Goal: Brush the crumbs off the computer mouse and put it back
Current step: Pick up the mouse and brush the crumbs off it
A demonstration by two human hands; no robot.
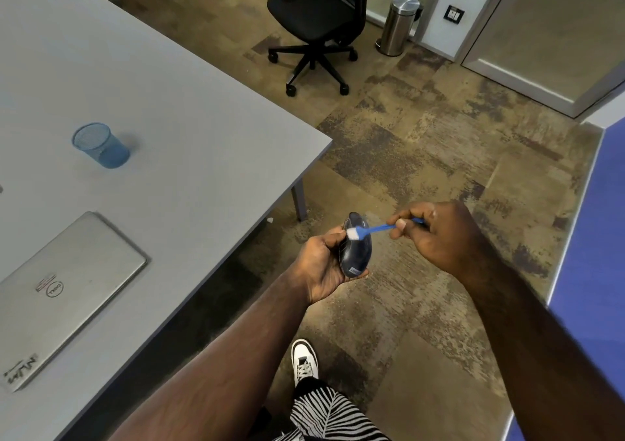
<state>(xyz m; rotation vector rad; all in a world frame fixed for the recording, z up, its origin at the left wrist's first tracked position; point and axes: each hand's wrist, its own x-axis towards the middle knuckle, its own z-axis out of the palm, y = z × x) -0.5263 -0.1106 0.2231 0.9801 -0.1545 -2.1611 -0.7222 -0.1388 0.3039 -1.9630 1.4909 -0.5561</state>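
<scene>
Table [169, 102] first: grey, broad, filling the left of the view. Beyond its far corner, patterned carpet [422, 156], with a black office chair [314, 18] well apart from the table and a steel bin [399, 24] farther out. On the table near its front edge, a closed silver laptop [64, 292]; deeper in on the table, a blue mesh cup [101, 146].

Out past the table's near corner, over carpet rather than tabletop: left hand [321, 264], curled round the dark mouse [355, 254], thumb pressed against one flank, other fingers wrapped behind and mostly hidden. Mouse in the air, tipped on its side, clear of the table. Farther from the table, right hand [436, 234], thumb and forefinger pinching the end of a thin blue brush [375, 229], remaining fingers curled in. White bristles [353, 234] touching the mouse's upper end.

Judged mid-brushing; return to the table not yet done.

Possible trouble from here:
- Twisting the mouse loose with a hard stroke, given a one-handed side grip; a drop onto carpet, with no table beneath.
- Skidding the bristles off, from pinching the handle so far back.
- Pushing crumbs into the button seams instead of clear, from sweeping toward the thumb.
</scene>
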